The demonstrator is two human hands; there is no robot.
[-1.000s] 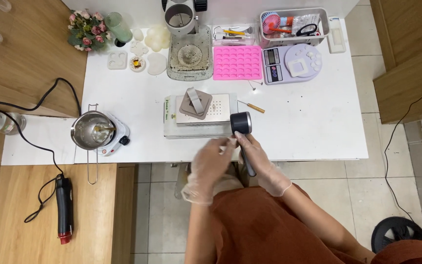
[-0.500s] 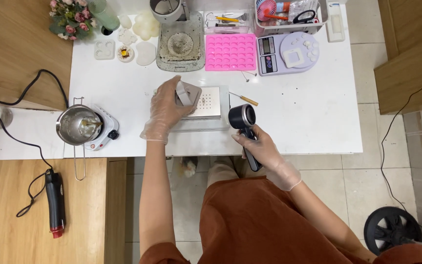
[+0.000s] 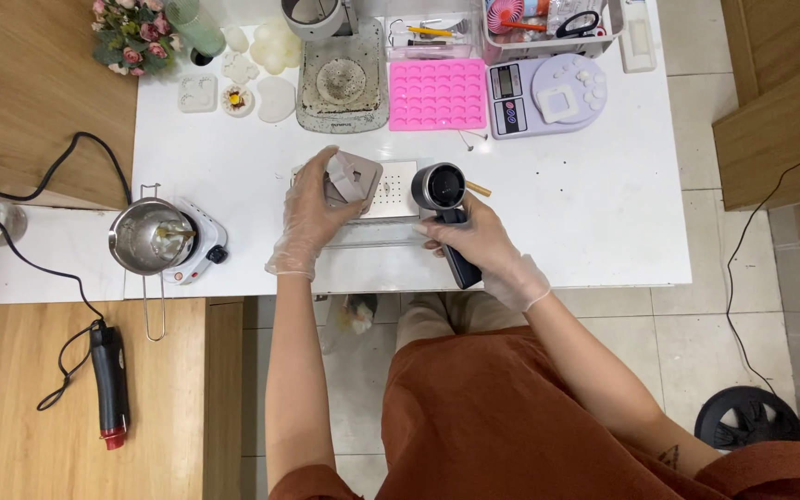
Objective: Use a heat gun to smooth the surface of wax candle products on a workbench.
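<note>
Inventory from my remote seat, head view looking down on a white table (image 3: 604, 222).

1. Left hand (image 3: 312, 218) — gloved, fingers curled around a grey block-shaped mould (image 3: 352, 176), grasping it. The mould sits tilted on a white perforated plate (image 3: 395, 190) near the middle of the table.
2. Right hand (image 3: 474, 243) — gloved, clenched on the dark handle of a heat gun (image 3: 443, 199). I see its round muzzle just right of the plate, facing up toward the camera; the handle runs toward the near edge of the table.
3. Far row, left to right: flower bouquet (image 3: 131, 32), small white moulds (image 3: 233, 83), a grey tray (image 3: 342, 83) with a round hollow, a pink silicone mould (image 3: 437, 94) with many cavities, a lilac kitchen scale (image 3: 548, 93), and a clear bin (image 3: 548, 23) holding scissors.
4. Left end of the table: a metal melting pot (image 3: 148, 239) on a small white hot plate (image 3: 201, 248), its long handle hanging past the near edge.
5. Wooden surface at near left: a second black heat tool (image 3: 110, 384) with a red tip, cord trailing to the far side.
6. A thin wooden stick (image 3: 479, 189) lies just right of the heat gun's muzzle.
</note>
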